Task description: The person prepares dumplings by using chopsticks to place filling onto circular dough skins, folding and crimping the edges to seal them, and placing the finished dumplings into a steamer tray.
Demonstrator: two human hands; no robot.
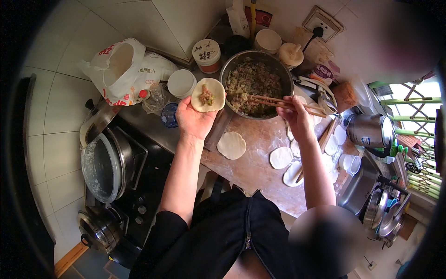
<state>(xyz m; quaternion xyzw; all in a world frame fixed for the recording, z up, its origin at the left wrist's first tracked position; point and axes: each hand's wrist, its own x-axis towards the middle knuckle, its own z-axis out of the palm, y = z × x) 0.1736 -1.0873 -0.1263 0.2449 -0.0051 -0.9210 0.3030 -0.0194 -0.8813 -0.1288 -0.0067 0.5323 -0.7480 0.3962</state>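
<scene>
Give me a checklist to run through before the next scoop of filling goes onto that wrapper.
1. Wrapper lies flat on the left hand: ok.
2. Filling already on it sits near the middle, edges bare: ok.
3. Chopsticks gripped in the right hand, tips in the metal bowl: ok.
4. Bowl holds plenty of filling: ok.
5. Spare wrappers ready on the floured board: ok.
6. Whether the chopsticks hold filling now: cannot tell.
</scene>
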